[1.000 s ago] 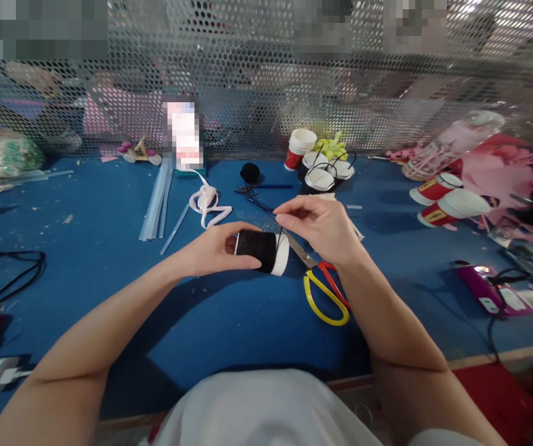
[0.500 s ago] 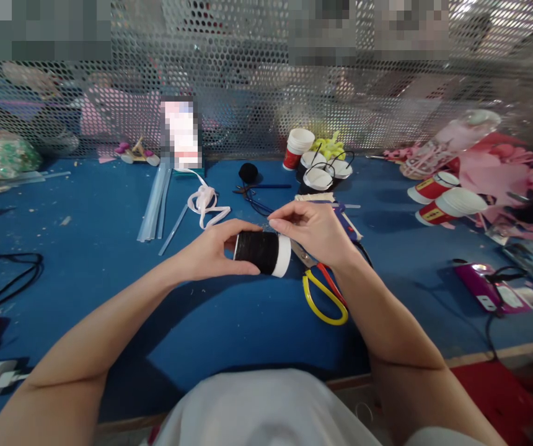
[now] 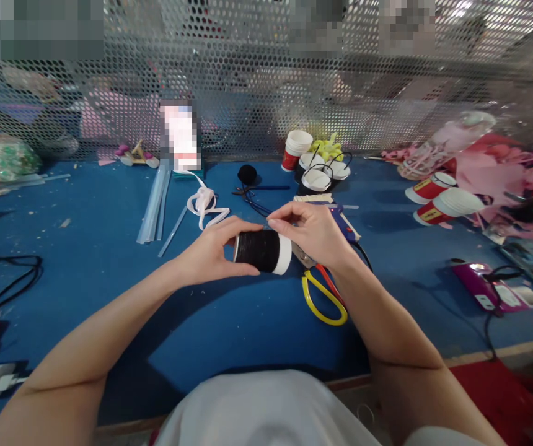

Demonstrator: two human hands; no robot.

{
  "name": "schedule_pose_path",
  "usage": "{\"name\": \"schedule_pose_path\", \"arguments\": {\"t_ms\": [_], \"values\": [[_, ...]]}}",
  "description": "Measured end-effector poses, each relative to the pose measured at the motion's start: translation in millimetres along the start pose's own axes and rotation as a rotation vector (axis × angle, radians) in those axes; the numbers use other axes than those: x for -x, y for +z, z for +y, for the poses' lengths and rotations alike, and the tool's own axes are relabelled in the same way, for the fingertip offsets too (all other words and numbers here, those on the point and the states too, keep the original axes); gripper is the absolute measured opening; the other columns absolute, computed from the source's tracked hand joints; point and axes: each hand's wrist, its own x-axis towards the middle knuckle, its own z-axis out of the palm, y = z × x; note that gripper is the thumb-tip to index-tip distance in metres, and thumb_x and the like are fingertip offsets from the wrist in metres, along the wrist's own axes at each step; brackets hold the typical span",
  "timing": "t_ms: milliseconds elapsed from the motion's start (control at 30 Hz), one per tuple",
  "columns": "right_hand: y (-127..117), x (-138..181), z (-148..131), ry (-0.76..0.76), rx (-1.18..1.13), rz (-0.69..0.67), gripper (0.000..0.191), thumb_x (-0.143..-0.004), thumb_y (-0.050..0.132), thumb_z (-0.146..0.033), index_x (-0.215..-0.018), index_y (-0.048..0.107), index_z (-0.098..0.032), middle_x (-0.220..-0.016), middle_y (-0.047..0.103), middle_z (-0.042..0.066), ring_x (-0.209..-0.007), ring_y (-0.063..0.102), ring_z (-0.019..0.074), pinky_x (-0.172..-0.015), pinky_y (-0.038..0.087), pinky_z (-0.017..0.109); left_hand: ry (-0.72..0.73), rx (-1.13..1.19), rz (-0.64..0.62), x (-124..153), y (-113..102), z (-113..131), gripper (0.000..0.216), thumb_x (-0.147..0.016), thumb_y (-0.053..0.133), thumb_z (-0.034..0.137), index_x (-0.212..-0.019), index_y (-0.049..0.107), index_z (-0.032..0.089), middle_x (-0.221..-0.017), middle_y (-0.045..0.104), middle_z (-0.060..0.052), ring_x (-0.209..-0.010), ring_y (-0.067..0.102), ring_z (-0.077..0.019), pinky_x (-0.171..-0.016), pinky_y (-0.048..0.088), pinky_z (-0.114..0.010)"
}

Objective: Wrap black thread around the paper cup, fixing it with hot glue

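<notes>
My left hand (image 3: pixel 213 251) is wrapped around a paper cup (image 3: pixel 284 254) lying on its side, its mouth turned to the right. Black yarn (image 3: pixel 256 251) covers the cup's wall in close turns, leaving a white band near the rim. At the cup's upper edge, my right hand (image 3: pixel 310 232) has thumb and forefinger pinched together; whatever is between them is too small to make out. Beyond the hands sits a ball of black yarn (image 3: pixel 247 174). Scissors (image 3: pixel 325 298) with yellow and red handles lie partly under my right hand.
Blue-handled pliers (image 3: pixel 266 187), white ribbon (image 3: pixel 204 201) and clear glue sticks (image 3: pixel 155 207) lie farther back. Red and white paper cups (image 3: pixel 298 148) stand near black-wrapped cups with handles (image 3: pixel 317 180). A blue glue gun (image 3: pixel 346 224) is beside my right hand. A perforated metal screen (image 3: pixel 243 111) closes the back.
The cup has turned slightly in my left hand. My right hand stays pinched at its upper edge, with hardly any shift.
</notes>
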Motion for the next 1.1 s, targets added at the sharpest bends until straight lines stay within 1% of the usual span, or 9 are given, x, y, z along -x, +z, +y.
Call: {"name": "schedule_pose_path", "arguments": {"t_ms": [200,333,533,800,933,1100], "values": [[-0.7,0.0,-1.2,-0.004,0.007,-0.002,0.014,-0.075,0.059,-0.03,-0.078,0.065,-0.018,-0.073,0.065,0.002,-0.067,0.057,0.0135,-0.061,0.044,0.028,0.063,-0.054,0.033,-0.5,1.4,-2.8,0.061,-0.067,0.07,0.042,-0.119,0.048,0.02,-0.108,0.055,-0.009,-0.1,0.053,-0.0233,-0.086,0.044,-0.036],[-0.9,0.0,-1.9,-0.005,0.007,0.006,0.014,-0.076,0.059,-0.03,-0.078,0.065,-0.018,-0.074,0.065,0.002,-0.068,0.057,0.0135,-0.063,0.045,0.028,0.077,-0.069,0.048,-0.5,2.1,-3.9,0.06,-0.067,0.07,0.042,-0.119,0.049,0.02,-0.109,0.055,-0.01,-0.105,0.05,-0.0245,-0.09,0.043,-0.038],[-1.2,-0.1,-1.7,-0.001,0.017,0.019,0.014,-0.076,0.058,-0.031,-0.078,0.064,-0.018,-0.074,0.065,0.002,-0.068,0.058,0.014,-0.063,0.045,0.028,0.076,-0.059,0.059,-0.7,3.4,-4.7,0.06,-0.066,0.071,0.041,-0.119,0.049,0.021,-0.11,0.054,-0.01,-0.108,0.049,-0.0263,-0.09,0.043,-0.041],[-0.8,0.2,-1.7,0.003,0.005,0.012,0.013,-0.076,0.058,-0.03,-0.078,0.064,-0.018,-0.074,0.065,0.002,-0.068,0.057,0.0134,-0.062,0.044,0.027,0.075,-0.049,0.058,-0.4,3.5,-5.7,0.059,-0.067,0.071,0.039,-0.118,0.05,0.019,-0.111,0.054,-0.01,-0.108,0.049,-0.0248,-0.09,0.043,-0.039],[-0.8,0.6,-2.8,0.012,0.006,0.007,0.014,-0.076,0.058,-0.03,-0.078,0.064,-0.018,-0.073,0.064,0.002,-0.067,0.056,0.0134,-0.06,0.044,0.027,0.065,-0.017,0.059,0.2,3.5,-6.3,0.059,-0.067,0.071,0.04,-0.118,0.049,0.02,-0.11,0.054,-0.01,-0.108,0.049,-0.0251,-0.088,0.044,-0.038],[-0.1,0.9,-2.7,0.009,0.004,0.017,0.016,-0.076,0.058,-0.031,-0.079,0.065,-0.018,-0.072,0.064,0.002,-0.067,0.057,0.0136,-0.06,0.044,0.027,0.068,-0.017,0.061,-0.1,2.2,-5.4,0.058,-0.067,0.071,0.04,-0.117,0.05,0.02,-0.111,0.054,-0.01,-0.108,0.049,-0.0254,-0.09,0.043,-0.04]]}}
